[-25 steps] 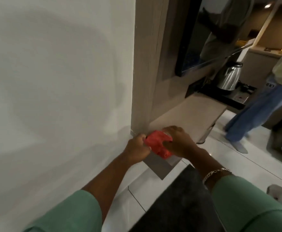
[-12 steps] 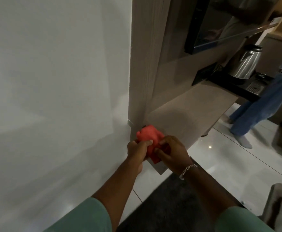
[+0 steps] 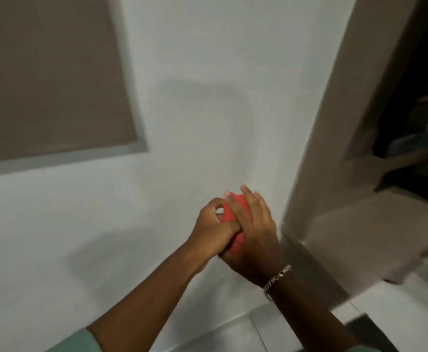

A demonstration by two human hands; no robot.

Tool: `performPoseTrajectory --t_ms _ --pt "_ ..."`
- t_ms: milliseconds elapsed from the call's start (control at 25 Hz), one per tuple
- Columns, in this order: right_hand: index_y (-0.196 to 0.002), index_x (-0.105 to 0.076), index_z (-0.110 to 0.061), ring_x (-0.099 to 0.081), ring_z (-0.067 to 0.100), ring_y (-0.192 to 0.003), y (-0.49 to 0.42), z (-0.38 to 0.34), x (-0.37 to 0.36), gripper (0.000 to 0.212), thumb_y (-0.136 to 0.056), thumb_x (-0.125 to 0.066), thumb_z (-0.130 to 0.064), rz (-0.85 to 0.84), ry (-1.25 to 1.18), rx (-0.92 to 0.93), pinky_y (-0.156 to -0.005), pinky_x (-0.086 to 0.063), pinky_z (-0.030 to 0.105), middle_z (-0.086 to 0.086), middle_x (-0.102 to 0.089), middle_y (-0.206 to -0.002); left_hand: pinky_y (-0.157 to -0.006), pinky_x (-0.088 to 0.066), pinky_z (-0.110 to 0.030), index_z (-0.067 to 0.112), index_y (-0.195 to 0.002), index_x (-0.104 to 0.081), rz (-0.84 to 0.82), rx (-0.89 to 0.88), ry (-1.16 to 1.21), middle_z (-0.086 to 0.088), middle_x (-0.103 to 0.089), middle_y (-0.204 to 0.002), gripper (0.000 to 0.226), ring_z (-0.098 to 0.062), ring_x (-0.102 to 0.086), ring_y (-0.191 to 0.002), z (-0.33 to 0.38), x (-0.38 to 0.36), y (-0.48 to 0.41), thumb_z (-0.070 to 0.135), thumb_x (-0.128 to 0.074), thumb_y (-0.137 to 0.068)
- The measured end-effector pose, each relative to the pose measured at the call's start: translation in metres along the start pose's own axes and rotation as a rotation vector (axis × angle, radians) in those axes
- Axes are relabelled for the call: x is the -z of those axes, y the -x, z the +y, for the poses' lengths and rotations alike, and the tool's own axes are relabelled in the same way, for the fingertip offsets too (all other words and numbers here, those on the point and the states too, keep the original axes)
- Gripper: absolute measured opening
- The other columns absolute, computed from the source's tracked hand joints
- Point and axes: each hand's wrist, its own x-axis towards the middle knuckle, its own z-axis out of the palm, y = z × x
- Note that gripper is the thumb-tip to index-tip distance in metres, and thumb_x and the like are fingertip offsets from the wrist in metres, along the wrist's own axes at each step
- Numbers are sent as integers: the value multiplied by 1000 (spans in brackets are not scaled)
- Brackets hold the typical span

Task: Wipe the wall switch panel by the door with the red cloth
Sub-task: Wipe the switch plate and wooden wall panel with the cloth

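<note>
The red cloth (image 3: 234, 214) is bunched up between both of my hands, in front of a plain white wall (image 3: 207, 97). My left hand (image 3: 214, 226) grips its left side with curled fingers. My right hand (image 3: 254, 231), with a silver bracelet at the wrist, wraps over its right side, fingers stretched upward. Most of the cloth is hidden by my fingers. No switch panel shows in the frame.
A large grey-brown panel with a pale frame (image 3: 50, 80) hangs on the wall at the upper left. A beige wooden upright (image 3: 334, 123) and a shelf (image 3: 375, 224) stand at the right. Pale floor tiles (image 3: 233, 331) run along the bottom.
My view has swung left, away from the shelf and kettle, onto the white wall. Both hands still hold the cloth and have moved with it off the shelf corner.
</note>
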Motion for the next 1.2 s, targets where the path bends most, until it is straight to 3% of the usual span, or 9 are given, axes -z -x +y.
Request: performPoseTrajectory --t_ms 160,280,440,600,680,800,920,1040,1200 --pt "-146 -42 -21 -42 29 -143 -38 -101 -25 79 -74 -73 -14 343 -230 296 -110 -45 50 15 -45 -152 -69 -59 -26 14 -112 -62 25 -162 16 -13 -78 -93 32 -21 -75 -83 51 110 63 4 -69 -82" --pt "-146 -43 -21 -50 31 -137 -73 -181 -32 70 -82 -70 -10 549 -323 465 -108 -47 45 17 -47 -150 -79 -57 -27 16 -109 -62 130 -401 -54 -11 -76 -92 31 -17 -73 -88 85 182 105 -5 -63 -85" --pt "-149 -36 -27 -47 31 -140 -113 -274 -27 84 -77 -74 -9 663 -461 418 -112 -43 47 15 -40 -155 -89 -51 -20 16 -107 -60 474 -759 -211 -6 -73 -104 29 -9 -69 -102 136 279 163 -3 -59 -86" --pt "-151 -29 -20 -34 36 -148 -144 -335 -25 83 -85 -78 -30 738 -509 394 -124 -27 41 17 -30 -159 -113 -38 -28 8 -129 -56 885 -1044 -740 -1 -59 -139 41 -15 -49 -136 161 368 192 6 -53 -88" --pt "-152 -24 -18 -24 38 -151 -152 -358 -28 85 -88 -71 -46 697 -485 420 -125 -22 44 17 -21 -161 -122 -26 -39 1 -140 -47 993 -1040 -929 -8 -43 -152 50 -20 -31 -148 167 404 181 5 -47 -90" --pt "-155 -19 -22 -14 36 -154 -159 -389 -43 83 -91 -48 -65 661 -355 401 -122 -22 58 13 -15 -163 -125 -8 -52 3 -154 -22 949 -874 -1383 -13 -15 -164 64 -24 -6 -154 169 450 155 21 -37 -95" --pt "-155 -24 -23 -12 36 -155 -170 -389 -54 82 -91 -32 -74 666 -174 457 -122 -17 61 11 -21 -164 -123 -7 -53 4 -155 -14 1070 -852 -1760 -14 -8 -164 72 -29 -7 -153 161 478 133 40 -30 -95" --pt "-149 -36 -22 -15 35 -154 -177 -363 -59 64 -98 -31 -61 702 -134 531 -121 -19 61 10 -28 -161 -123 -7 -53 4 -156 -16 1149 -961 -1814 -13 -7 -165 76 -32 -10 -153 155 486 123 46 -31 -94" --pt "-148 -42 -25 -19 35 -153 -178 -384 -65 55 -100 -37 -52 784 -157 431 -122 -18 59 8 -33 -161 -123 -9 -54 4 -156 -15 1182 -1006 -1807 -14 -9 -165 77 -32 -10 -153 154 488 125 46 -32 -94"
